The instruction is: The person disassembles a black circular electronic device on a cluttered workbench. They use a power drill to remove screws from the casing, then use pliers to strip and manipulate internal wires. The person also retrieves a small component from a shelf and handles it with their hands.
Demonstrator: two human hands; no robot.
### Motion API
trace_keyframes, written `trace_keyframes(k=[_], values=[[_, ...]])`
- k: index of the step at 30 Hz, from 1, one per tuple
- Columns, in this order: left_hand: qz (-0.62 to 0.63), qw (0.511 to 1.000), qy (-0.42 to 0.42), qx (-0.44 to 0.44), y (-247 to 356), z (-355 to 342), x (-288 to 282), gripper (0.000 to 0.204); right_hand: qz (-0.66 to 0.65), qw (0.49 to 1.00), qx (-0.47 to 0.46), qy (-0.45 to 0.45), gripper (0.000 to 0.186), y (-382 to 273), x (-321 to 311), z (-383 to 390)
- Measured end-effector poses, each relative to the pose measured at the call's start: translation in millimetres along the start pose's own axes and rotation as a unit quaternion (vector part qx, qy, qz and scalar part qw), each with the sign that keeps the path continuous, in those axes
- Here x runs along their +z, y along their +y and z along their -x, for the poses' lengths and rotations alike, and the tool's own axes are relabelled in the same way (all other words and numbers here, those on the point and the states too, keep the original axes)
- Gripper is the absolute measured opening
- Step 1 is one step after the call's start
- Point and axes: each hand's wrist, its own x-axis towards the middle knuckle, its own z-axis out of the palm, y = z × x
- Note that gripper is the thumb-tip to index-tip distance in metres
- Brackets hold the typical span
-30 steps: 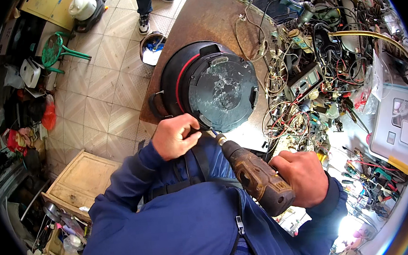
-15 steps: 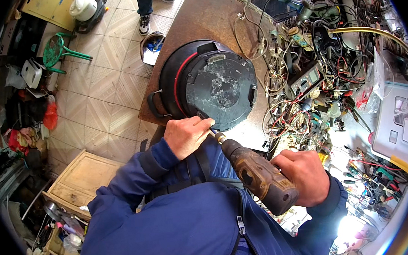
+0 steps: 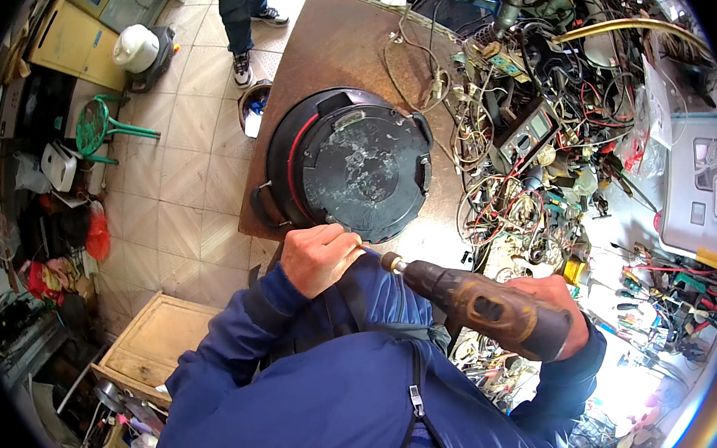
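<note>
A round black drum-shaped appliance (image 3: pixel 364 166) with a red ring and side handles lies on the brown worktop, its scuffed flat face up. At its near edge, my left hand (image 3: pixel 321 259) has its fingers pinched on a thin, short dark rod (image 3: pixel 367 248), which sticks out toward the drill; its exact kind is too small to make out. My right hand (image 3: pixel 550 301) grips a worn brown and black cordless drill (image 3: pixel 487 305) by its handle, mostly hidden under the body. The drill's brass-coloured chuck tip (image 3: pixel 392 262) points at the left hand, a small gap from the rod.
Cables, tools and a multimeter (image 3: pixel 528 136) crowd the bench on the right, beside a grey case (image 3: pixel 697 189). A wooden drawer (image 3: pixel 153 345) stands at lower left. A green stool (image 3: pixel 98 126) and another person's legs (image 3: pixel 240 23) are on the tiled floor side.
My right hand has drawn the drill back to the right and tilted it flatter, so its tip has come away from my left fingers. The left hand keeps its pinch.
</note>
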Motion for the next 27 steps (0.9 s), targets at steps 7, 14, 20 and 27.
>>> trace_keyframes(k=[7,14,20,27], values=[[0.312,0.908,0.049,-0.273,-2,-42,-18,0.01,-0.463,0.836,0.192,0.225,0.059,66,29,68],[0.284,0.914,-0.094,-0.274,11,-95,5,0.012,-0.173,0.941,0.095,0.276,0.042,81,30,60],[-0.111,0.98,-0.165,0.03,31,-114,70,0.017,0.024,0.954,0.032,0.297,0.039,114,42,65],[-0.2,0.956,-0.178,0.12,19,-118,84,0.005,-0.202,0.94,0.081,0.263,0.032,133,35,77]])
